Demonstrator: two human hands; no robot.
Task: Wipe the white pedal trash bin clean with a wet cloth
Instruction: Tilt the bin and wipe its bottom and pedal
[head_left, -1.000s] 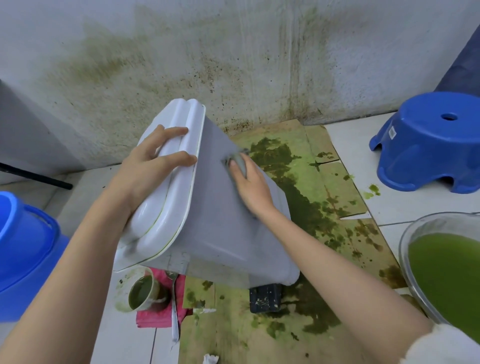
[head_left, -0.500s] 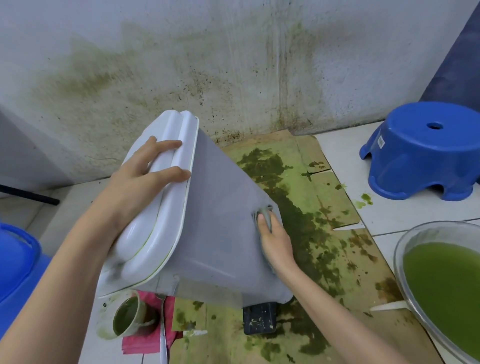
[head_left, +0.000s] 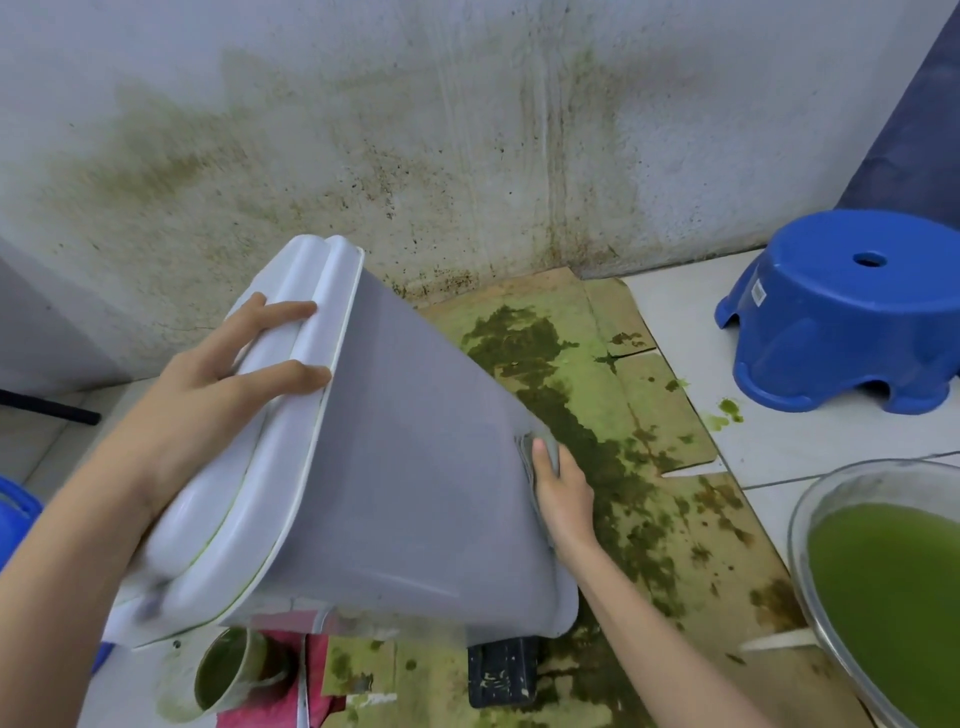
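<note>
I see the white bin (head_left: 395, 493) tipped over toward the left, its long axis running from the black pedal (head_left: 501, 670) nearest me up and away to the lid (head_left: 291, 395) near the stained wall (head_left: 467, 130). My left hand (head_left: 218, 384) lies on the lid with fingers spread flat, steadying it. My right hand (head_left: 563, 493) presses a grey cloth (head_left: 537, 457) against the bin's right edge, fingers wrapped around it. Unwiped side surface lies up-left of that hand, I judge.
</note>
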